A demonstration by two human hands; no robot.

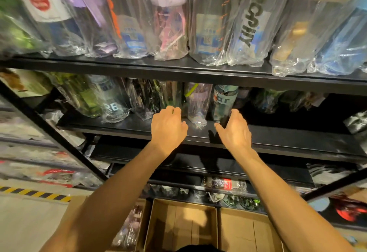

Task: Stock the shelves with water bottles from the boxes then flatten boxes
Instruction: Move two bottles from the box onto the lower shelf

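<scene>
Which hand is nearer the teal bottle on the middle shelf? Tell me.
Right. The right hand is just in front of the teal bottle; the left hand is further left, past the clear bottle.

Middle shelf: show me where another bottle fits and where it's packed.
Bare shelf board lies right of the right hand, before the dark bottles at the back. From the teal bottle leftward it is packed.

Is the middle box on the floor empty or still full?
Empty as far as visible: the middle box shows only bare cardboard inside; its near end is hidden.
</scene>
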